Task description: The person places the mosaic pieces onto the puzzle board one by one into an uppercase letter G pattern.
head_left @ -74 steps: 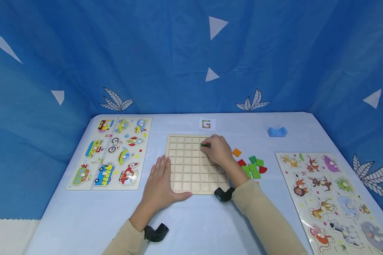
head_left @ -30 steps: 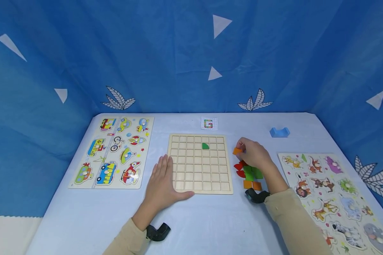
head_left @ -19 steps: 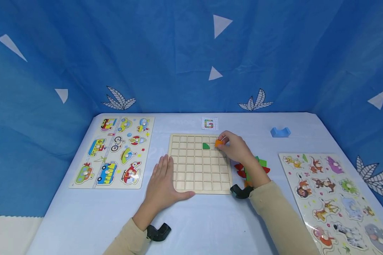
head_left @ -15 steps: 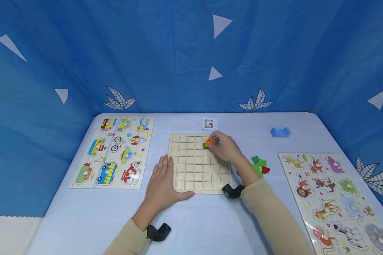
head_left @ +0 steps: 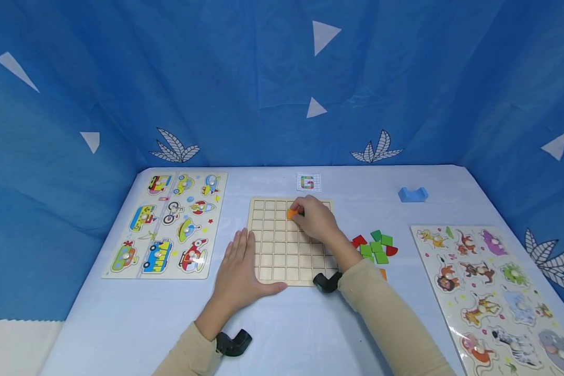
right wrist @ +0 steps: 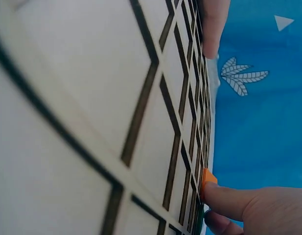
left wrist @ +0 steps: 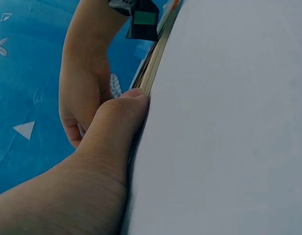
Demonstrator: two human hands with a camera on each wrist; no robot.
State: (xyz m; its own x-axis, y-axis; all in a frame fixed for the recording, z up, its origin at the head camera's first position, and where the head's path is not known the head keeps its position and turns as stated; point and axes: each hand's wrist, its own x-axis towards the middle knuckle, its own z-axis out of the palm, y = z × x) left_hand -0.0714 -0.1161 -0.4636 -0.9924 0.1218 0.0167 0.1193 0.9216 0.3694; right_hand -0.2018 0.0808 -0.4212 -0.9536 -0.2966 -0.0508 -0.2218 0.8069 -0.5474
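A wooden grid board (head_left: pixel 272 259) lies in the middle of the table. My right hand (head_left: pixel 316 218) pinches an orange square tile (head_left: pixel 291 214) at a cell in the board's second row; the right wrist view shows the thumb on that tile (right wrist: pixel 208 179). Just right of it, a green quarter-round piece (head_left: pixel 302 212) sits in the grid, mostly covered by the fingers. My left hand (head_left: pixel 238 269) lies along the board's left edge, fingers straight and thumb stretched along the near edge. In the left wrist view, the left thumb (left wrist: pixel 119 115) touches the board's side.
Loose green tiles (head_left: pixel 380 257), red pieces (head_left: pixel 359 241) and an orange tile (head_left: pixel 383 273) lie right of the board. A small card with a coloured G (head_left: pixel 308 183) is behind it. A vehicle puzzle (head_left: pixel 164 224) lies left, an animal puzzle (head_left: pixel 491 297) right, a blue block (head_left: pixel 412 195) back right.
The right hand left the green quarter-round piece in the grid, picked up an orange tile from the right, and carried it left to the cell beside the green piece. The left hand stayed put.
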